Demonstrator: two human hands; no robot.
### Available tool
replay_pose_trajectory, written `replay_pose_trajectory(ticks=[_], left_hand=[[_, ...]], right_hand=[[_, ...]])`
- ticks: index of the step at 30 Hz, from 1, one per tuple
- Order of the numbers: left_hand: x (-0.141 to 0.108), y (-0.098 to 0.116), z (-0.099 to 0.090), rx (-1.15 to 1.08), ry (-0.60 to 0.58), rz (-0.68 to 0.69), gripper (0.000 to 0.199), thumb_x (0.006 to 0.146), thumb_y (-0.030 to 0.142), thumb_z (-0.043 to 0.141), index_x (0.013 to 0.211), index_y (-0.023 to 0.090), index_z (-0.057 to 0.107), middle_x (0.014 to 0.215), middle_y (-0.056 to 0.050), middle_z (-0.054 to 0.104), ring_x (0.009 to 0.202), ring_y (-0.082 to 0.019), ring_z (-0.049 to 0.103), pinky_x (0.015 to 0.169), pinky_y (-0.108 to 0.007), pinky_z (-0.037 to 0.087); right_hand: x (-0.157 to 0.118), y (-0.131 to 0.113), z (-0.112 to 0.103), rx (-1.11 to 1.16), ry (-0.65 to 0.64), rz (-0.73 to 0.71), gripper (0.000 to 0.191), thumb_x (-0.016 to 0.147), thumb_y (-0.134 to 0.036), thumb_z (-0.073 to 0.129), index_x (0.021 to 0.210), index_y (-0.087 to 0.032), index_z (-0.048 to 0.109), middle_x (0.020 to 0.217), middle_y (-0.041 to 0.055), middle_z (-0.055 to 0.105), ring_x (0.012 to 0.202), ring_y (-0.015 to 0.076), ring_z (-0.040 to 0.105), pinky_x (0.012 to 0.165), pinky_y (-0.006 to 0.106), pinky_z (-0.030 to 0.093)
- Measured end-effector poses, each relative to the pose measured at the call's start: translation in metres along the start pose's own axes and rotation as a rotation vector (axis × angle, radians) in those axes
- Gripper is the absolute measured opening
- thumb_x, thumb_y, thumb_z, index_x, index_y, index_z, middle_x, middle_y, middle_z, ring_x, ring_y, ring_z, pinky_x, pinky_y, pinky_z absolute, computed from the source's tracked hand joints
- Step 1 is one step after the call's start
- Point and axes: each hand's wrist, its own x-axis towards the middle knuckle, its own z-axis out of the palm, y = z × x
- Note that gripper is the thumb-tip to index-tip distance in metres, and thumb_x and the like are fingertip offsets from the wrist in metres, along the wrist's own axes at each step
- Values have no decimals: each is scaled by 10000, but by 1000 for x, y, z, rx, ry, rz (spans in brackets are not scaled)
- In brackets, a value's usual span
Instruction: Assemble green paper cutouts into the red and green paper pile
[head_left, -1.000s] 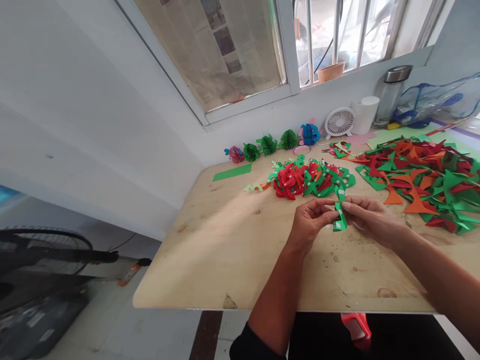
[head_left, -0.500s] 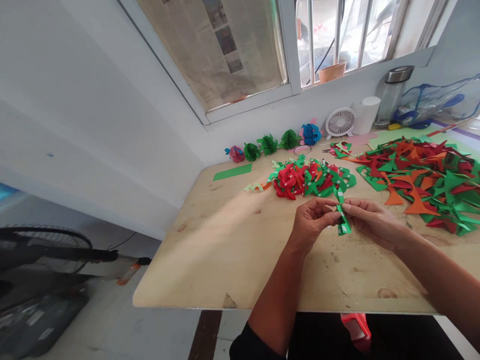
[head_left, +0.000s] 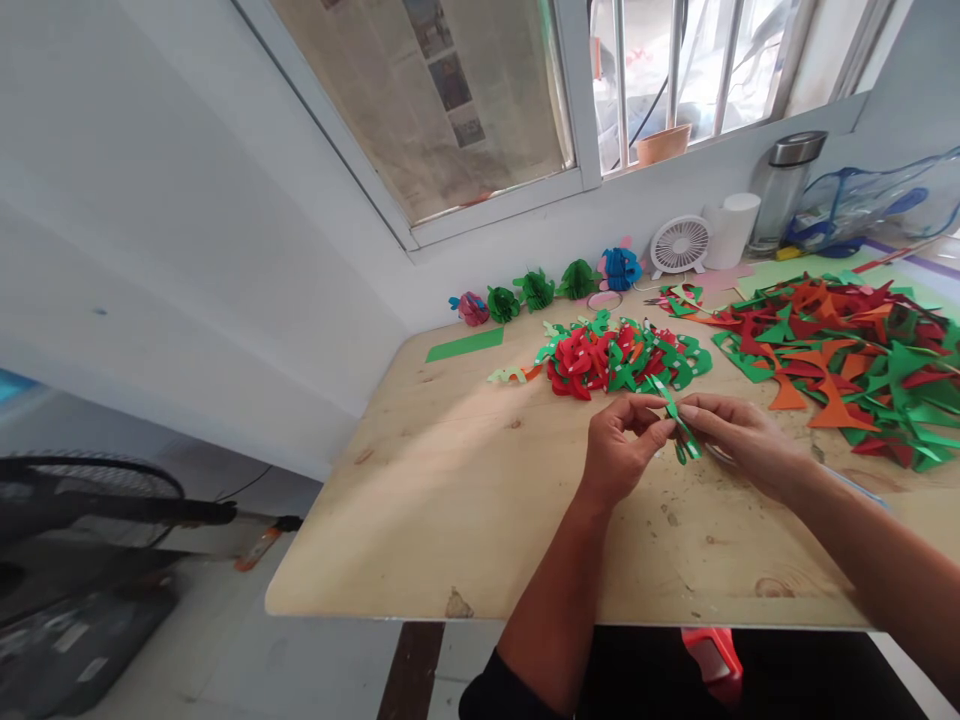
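Observation:
Between the fingertips of both hands is a green paper cutout (head_left: 688,446) with white marks, held above the wooden table and seen nearly edge-on. My left hand (head_left: 622,445) pinches it from the left, thumb against fingers. From the other side my right hand (head_left: 742,432) grips the same piece. Just beyond the hands lies a pile of red and green paper cutouts (head_left: 589,360), several with white marks. A thin pale strip with a bluish edge (head_left: 855,485) shows under the right hand and wrist; what it is I cannot tell.
Loose red, orange and green paper scraps (head_left: 832,350) are heaped at the right. Several folded paper figures (head_left: 538,289) line the wall beside a small white fan (head_left: 681,245) and a glass bottle (head_left: 784,195). A green paper strip (head_left: 465,345) lies at the back left.
The green cutout has turned, from showing its broad face to nearly edge-on. The pale strip with the bluish edge now shows under the right hand. Both hands stay in almost the same place.

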Motion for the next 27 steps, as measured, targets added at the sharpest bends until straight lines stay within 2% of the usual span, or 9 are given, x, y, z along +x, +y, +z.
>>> replay_pose_trajectory(ticks=[10, 14, 21, 27], left_hand=[[0, -6, 0, 130, -28, 84, 188, 713, 224, 676, 886, 156, 652, 622, 20, 585, 580, -95, 546, 586, -220, 450], [0, -8, -1, 154, -38, 94, 197, 719, 228, 673, 899, 153, 646, 641, 16, 588, 598, -98, 553, 595, -224, 458], [-1, -7, 0, 157, -39, 117, 184, 721, 222, 671, 893, 160, 649, 641, 19, 580, 599, -91, 536, 603, -220, 452], [0, -5, 1, 108, -35, 109, 166, 717, 201, 671, 875, 157, 646, 646, 22, 573, 598, -83, 520, 615, -218, 442]], right_hand=[[-1, -6, 2, -9, -37, 13, 424, 709, -594, 620, 647, -175, 587, 575, -15, 495, 535, 100, 414, 501, 242, 319], [-1, -6, 2, 17, -43, 14, 408, 714, -575, 629, 644, -175, 593, 593, -6, 526, 546, 98, 427, 502, 240, 313], [1, -3, 3, 34, -23, 13, 421, 674, -593, 652, 654, -175, 605, 586, -3, 539, 534, 103, 429, 486, 247, 295], [2, 1, 2, 51, -11, -15, 380, 691, -533, 676, 610, -174, 580, 549, -22, 517, 521, 90, 403, 493, 244, 278]])
